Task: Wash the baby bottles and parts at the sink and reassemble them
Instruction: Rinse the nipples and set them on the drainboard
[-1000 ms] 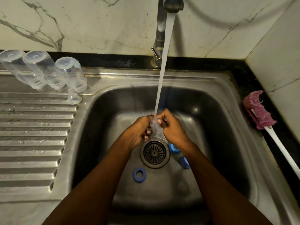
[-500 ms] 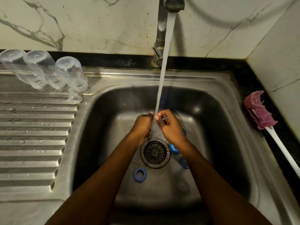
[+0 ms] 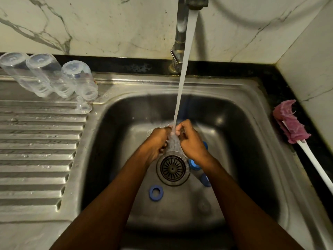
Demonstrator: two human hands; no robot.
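Two hands — left hand [image 3: 155, 141], right hand [image 3: 193, 147] — curled round a clear part [image 3: 173, 147], blue rings [image 3: 155, 193] in the sink [image 3: 239, 127]

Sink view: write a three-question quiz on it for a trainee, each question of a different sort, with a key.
1. True or false: the left hand and right hand hold a clear part under the tap's stream.
2. Fill in: ___ bottles stand upturned at the back of the drainboard.
3. Where does the brush lie? A: on the drainboard. B: right of the basin. C: in the basin.
Key: 1 true; 2 three; 3 B.
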